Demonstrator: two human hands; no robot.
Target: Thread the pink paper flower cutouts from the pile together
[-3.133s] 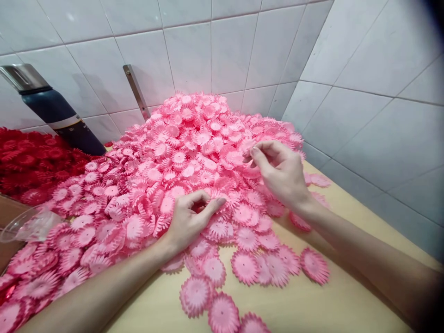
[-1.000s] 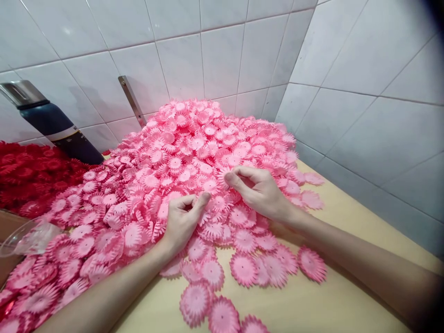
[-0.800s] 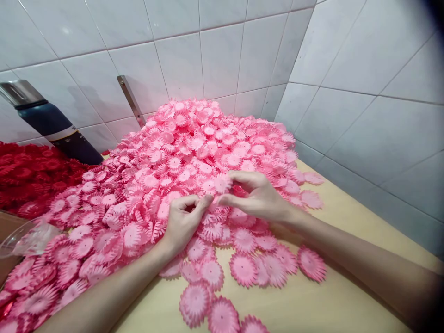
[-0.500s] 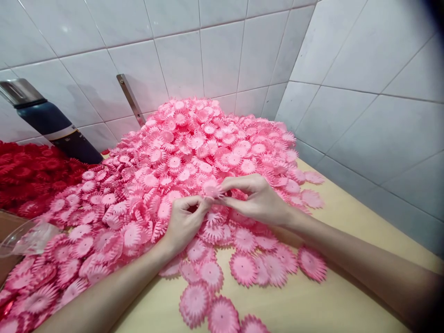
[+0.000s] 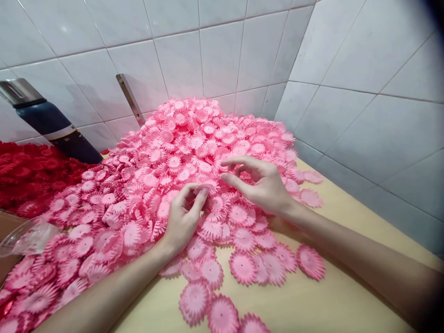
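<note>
L hand [image 5: 183, 216] is pinching one thin, round pink disc w/ fringed rim [image 5: 209, 186] btwn thumb + index; disc is tilting nearly edge-on to cam, over the front slope of the heap. R hand [image 5: 266, 186] is hovering just right of that disc, thumb + index spreading wide, gap facing it; can't tell what's under the curled fingers.

Big heap of similar pink fringed discs [image 5: 203, 141] is covering the back + left of the pale yellow table [image 5: 291, 307], peaking nr the white tiled wall [image 5: 222, 60]. A few loose pink discs [image 5: 243, 267] are lying on the table toward the front, two pale ones [image 5: 311, 198] nr its R edge.

Back L: dark blue bottle w/ silver cap [image 5: 60, 122] is leaning in view, red heap [image 5: 29, 175] sitting beside it. Flat metal strip [image 5: 130, 99] is running up the wall behind the pink heap. Far L: clear plastic container [image 5: 31, 238] is sitting nr a brown cardboard-looking piece [image 5: 9, 221], partly out of frame.
</note>
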